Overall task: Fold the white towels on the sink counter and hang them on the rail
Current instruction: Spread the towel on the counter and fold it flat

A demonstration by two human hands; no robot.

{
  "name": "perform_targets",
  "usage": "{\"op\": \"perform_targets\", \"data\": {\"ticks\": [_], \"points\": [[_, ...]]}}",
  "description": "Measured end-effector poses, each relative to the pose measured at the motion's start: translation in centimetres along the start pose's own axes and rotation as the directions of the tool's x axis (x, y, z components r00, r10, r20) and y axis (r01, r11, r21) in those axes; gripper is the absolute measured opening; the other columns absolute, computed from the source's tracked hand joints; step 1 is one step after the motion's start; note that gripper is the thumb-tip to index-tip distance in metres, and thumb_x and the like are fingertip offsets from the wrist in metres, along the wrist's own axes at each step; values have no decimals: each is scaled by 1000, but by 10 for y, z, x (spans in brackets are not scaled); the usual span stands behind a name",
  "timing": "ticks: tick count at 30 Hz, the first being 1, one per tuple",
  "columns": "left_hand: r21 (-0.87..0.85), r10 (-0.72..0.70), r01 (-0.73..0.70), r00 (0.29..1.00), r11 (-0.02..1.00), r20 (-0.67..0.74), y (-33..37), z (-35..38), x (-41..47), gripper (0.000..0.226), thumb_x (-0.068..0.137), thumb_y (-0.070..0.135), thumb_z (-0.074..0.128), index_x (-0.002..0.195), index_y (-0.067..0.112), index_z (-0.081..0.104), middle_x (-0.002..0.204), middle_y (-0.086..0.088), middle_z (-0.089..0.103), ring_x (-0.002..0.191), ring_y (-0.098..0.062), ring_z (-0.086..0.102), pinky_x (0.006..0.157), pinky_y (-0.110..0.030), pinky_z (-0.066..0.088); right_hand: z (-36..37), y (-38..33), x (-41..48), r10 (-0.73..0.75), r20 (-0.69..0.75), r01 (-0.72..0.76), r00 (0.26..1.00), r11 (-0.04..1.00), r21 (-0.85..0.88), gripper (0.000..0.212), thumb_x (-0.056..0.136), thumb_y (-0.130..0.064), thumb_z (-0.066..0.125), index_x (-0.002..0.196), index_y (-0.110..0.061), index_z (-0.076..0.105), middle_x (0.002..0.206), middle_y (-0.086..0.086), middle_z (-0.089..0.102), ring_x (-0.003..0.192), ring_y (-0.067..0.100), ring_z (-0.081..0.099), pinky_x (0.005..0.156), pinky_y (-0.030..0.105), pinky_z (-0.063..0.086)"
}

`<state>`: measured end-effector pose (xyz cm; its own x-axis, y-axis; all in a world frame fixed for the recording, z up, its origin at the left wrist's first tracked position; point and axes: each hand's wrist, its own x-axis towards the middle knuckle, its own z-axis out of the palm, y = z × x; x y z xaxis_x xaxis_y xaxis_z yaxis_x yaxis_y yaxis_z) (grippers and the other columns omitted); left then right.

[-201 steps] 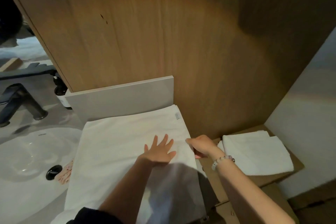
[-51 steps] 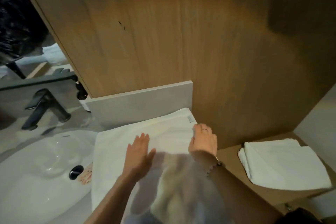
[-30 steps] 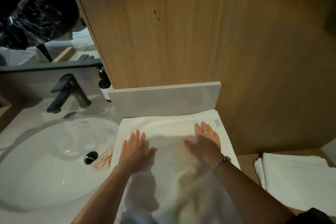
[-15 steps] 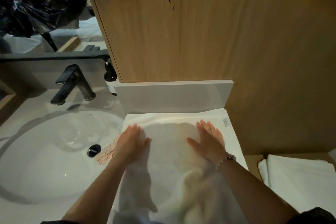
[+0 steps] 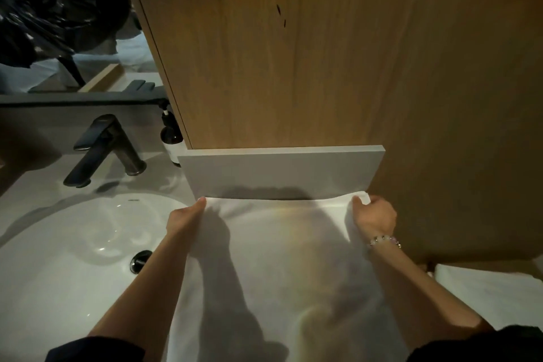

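A white towel (image 5: 282, 258) lies spread on the sink counter, running from the grey backsplash (image 5: 279, 173) toward me. My left hand (image 5: 185, 216) pinches its far left corner, and my right hand (image 5: 371, 216), with a bead bracelet on the wrist, grips its far right corner. Both corners are lifted slightly off the counter, just in front of the backsplash. A second folded white towel (image 5: 493, 291) lies lower down at the right edge. No rail is in view.
A white basin (image 5: 73, 258) with a black drain (image 5: 141, 260) sits to the left. Behind it stand a black tap (image 5: 102, 150) and a dark soap bottle (image 5: 172, 138). A wooden panel (image 5: 293, 53) rises behind the backsplash, with a mirror (image 5: 58, 23) at upper left.
Both hands were flat on the towel, smoothing it. They have slid out to its far corners and taken hold of them, lifting the far edge.
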<state>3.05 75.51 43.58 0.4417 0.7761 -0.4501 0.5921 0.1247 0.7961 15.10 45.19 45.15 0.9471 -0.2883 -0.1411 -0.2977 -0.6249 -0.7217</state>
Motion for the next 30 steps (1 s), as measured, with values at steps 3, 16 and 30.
{"op": "perform_targets", "data": {"ticks": [3,16,30], "points": [[-86,-8,10,1000,996,28,0,4,1,43,83,38,67,98,-2,65,97,-17,63,91,-31,61,88,-38,48,1,2,-4,4,-19,-3,1000,998,56,28,89,-24,59,104,-2,68,107,22,67,104,40,59,85,36,46],[121,244,-235,967,964,-67,-5,7,-15,21,84,19,65,101,6,63,90,-10,60,83,-26,54,70,-28,40,8,14,-4,-33,-88,26,996,997,-74,35,86,-7,54,121,-7,60,124,21,56,117,37,47,95,37,38],[231,244,-274,958,934,150,-77,-71,-105,6,89,15,60,84,14,62,82,-2,61,73,-21,55,63,-28,42,61,-26,-174,-622,756,969,206,238,-68,47,100,-25,35,147,-20,28,157,0,19,145,17,11,113,38,20]]}}
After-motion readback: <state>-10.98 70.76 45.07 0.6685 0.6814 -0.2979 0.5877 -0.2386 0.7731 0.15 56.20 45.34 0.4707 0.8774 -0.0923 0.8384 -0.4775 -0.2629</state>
